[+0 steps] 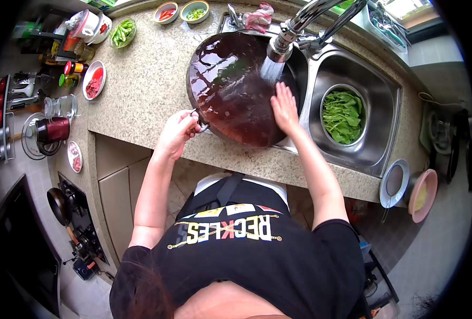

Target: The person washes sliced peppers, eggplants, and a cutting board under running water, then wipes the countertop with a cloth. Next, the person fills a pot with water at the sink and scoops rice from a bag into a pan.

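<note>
A large round dark-brown chopping board (230,90), wet and shiny, lies tilted over the left sink basin and the counter edge. Water runs from the faucet (280,49) onto its right side. My left hand (178,132) is closed around the metal handle (203,127) at the board's near-left rim. Fingers stretched out, my right hand (285,108) rests flat against the board's right part, just below the stream. Most of the left basin is hidden under the board.
Leafy greens (342,116) fill a metal bowl in the right basin (383,106). A pink cloth (259,18) lies behind the board. Small bowls of chopped peppers (166,13), green pieces (195,14) and meat (93,84) stand on the counter (140,85). A strainer (395,182) sits front right.
</note>
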Tool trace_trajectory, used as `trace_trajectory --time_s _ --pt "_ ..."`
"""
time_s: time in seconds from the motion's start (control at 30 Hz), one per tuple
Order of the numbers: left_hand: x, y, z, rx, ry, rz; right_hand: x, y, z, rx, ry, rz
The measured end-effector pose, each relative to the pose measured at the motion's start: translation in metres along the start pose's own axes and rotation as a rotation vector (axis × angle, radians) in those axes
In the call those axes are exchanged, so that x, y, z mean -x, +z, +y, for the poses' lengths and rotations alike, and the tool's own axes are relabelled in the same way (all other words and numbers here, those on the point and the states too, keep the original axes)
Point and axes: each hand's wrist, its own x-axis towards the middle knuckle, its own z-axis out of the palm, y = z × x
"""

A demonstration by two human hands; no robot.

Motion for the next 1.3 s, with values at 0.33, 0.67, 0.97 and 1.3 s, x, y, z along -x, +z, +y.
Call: trace_trajectory --time_s 0.33,0.67,0.97,1.3 --pt "-0.002 0.0 -0.001 -0.014 -0.013 0.013 -0.105 -0.006 -0.049 0.017 -0.03 -0.141" --pt "-0.007 0.001 -0.015 -0.02 -0.052 0.166 -0.099 0.028 -0.171 -0.016 -0.827 -0.071" --pt "-0.004 0.006 -0.009 0.032 -0.035 0.16 -0.119 0.018 0.07 -0.058 0.074 0.042" --pt "0.006 0.011 0.001 0.009 -0.001 0.148 -0.184 -0.1 -0.012 -1.278 0.055 -0.063"
